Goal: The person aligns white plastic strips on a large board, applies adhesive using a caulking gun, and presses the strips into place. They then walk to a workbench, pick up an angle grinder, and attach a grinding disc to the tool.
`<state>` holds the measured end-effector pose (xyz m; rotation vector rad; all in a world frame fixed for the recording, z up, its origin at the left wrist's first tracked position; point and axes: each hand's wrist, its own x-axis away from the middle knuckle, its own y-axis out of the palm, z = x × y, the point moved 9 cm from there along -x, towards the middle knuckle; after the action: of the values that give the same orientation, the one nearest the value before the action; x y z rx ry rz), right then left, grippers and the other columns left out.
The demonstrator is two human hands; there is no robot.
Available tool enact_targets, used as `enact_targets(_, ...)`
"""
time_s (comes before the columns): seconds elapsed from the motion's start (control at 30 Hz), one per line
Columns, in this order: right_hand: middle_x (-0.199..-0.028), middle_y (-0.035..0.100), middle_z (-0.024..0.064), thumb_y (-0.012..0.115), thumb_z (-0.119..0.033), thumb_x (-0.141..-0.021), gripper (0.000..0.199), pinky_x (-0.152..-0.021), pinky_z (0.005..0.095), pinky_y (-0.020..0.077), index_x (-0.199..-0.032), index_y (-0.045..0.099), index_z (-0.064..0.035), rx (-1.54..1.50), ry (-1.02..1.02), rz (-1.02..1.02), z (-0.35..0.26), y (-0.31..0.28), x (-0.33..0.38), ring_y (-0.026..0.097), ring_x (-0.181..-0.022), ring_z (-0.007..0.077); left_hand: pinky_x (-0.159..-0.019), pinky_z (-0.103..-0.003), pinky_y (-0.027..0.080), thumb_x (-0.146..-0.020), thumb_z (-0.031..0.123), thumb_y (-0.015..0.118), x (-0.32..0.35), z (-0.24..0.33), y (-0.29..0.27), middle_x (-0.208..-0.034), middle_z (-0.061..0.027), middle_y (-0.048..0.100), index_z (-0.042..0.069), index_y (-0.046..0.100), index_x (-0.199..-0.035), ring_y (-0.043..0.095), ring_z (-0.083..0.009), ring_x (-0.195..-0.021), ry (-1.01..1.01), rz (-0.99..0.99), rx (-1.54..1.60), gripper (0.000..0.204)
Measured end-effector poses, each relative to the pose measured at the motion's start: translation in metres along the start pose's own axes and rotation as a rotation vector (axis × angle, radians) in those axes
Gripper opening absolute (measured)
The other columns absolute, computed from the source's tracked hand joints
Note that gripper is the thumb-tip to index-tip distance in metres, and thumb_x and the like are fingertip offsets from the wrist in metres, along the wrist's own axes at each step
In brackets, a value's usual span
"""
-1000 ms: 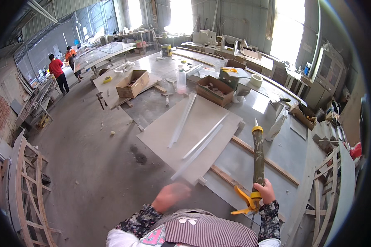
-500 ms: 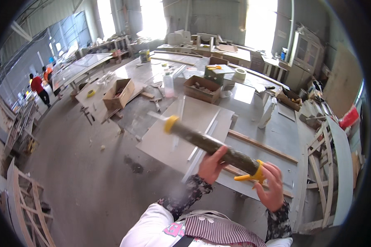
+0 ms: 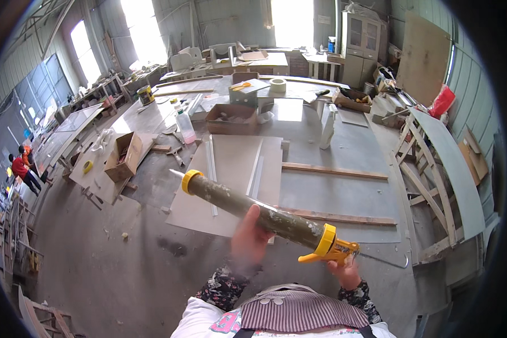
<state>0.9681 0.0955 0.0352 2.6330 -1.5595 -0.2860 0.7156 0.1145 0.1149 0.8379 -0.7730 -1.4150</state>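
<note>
A caulking gun (image 3: 253, 209) lies slantwise across the space before me, with a dark olive, stained barrel and yellow end caps. Its pale nozzle (image 3: 176, 173) points to the far left. My left hand (image 3: 248, 239), somewhat blurred, grips the barrel from below with the thumb up against its side. Around the yellow handle (image 3: 335, 250) at the rear end is my right hand (image 3: 346, 274), its fingers partly hidden. A bent metal rod (image 3: 386, 261) sticks out behind the handle to the right. Beyond the gun, white strips (image 3: 255, 174) lie on a beige panel (image 3: 231, 152).
Wooden battens (image 3: 335, 170) lie on a grey sheet to the right. Cardboard boxes (image 3: 231, 119), a clear bottle (image 3: 184, 127) and a tape roll (image 3: 277, 85) stand farther back. A wooden frame (image 3: 431, 169) leans at the right. Two people (image 3: 25, 169) are far left.
The view has swung to the right. My right hand has moved from the gun's rear cap down to its handle, and the rod behind it now shows. The left hand stays at the barrel.
</note>
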Motion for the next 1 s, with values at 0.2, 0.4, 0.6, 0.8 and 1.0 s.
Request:
enact_targets(0.2, -0.128, 0.055, 0.0183, 0.04, 0.014, -0.078, 0.054, -0.101, 0.0509, 0.0438, -0.129, 0.046, -0.0029, -0.303, -0.095, 0.089, 0.006, 0.043, 0.022, 0.054, -0.119, 0.0334, -0.074, -0.03, 0.053, -0.096, 0.024, 0.053, -0.012, -0.014, 0.035, -0.109, -0.0106, 0.061, 0.001, 0.047, -0.122, 0.062, -0.019, -0.096, 0.007, -0.23, -0.458, 0.035)
enact_targets(0.4, -0.121, 0.061, 0.0135, 0.039, 0.015, -0.072, 0.053, -0.099, 0.0541, 0.0456, -0.118, 0.058, -0.0041, -0.734, -0.228, 0.383, -0.019, -0.015, 0.053, 0.057, -0.117, 0.0295, -0.065, -0.028, 0.053, -0.085, 0.017, 0.067, -0.042, -0.054, -0.018, -0.096, -0.0115, 0.066, 0.007, 0.061, -0.114, 0.065, -0.0169, -0.079, -0.108, -0.399, -1.325, 0.03)
enact_targets(0.6, -0.115, 0.064, 0.0134, 0.038, 0.012, -0.076, 0.048, -0.096, 0.051, 0.0489, -0.118, 0.058, -0.0006, -0.767, -0.22, 0.52, -0.019, -0.037, 0.085, 0.059, -0.115, 0.0295, -0.077, -0.044, 0.05, -0.082, 0.019, 0.063, -0.082, 0.001, -0.132, -0.089, -0.0179, 0.063, 0.001, 0.061, -0.089, 0.061, -0.0352, -0.086, 0.239, 0.161, -2.165, 0.02)
enact_targets(0.8, -0.117, 0.063, 0.0168, 0.041, 0.008, -0.076, 0.051, -0.095, 0.0452, 0.0505, -0.125, 0.055, -0.0004, -0.805, -0.216, 0.546, -0.017, -0.032, 0.094, 0.059, -0.114, 0.0309, -0.075, -0.046, 0.048, -0.08, 0.019, 0.059, -0.086, -0.001, -0.168, -0.083, -0.0196, 0.061, 0.001, 0.058, -0.078, 0.06, -0.0378, -0.084, 0.223, 0.222, -2.162, 0.018)
enact_targets(1.0, -0.12, 0.061, 0.0189, 0.036, 0.005, -0.076, 0.055, -0.094, 0.041, 0.052, -0.128, 0.052, 0.0006, -0.655, -0.216, 0.639, -0.02, -0.046, 0.122, 0.06, -0.112, 0.0322, -0.071, -0.046, 0.046, -0.086, 0.014, 0.055, -0.055, -0.003, -0.165, -0.083, -0.0216, 0.058, 0.0, 0.051, -0.085, 0.056, -0.0405, -0.078, 0.175, 0.304, -1.609, 0.015)
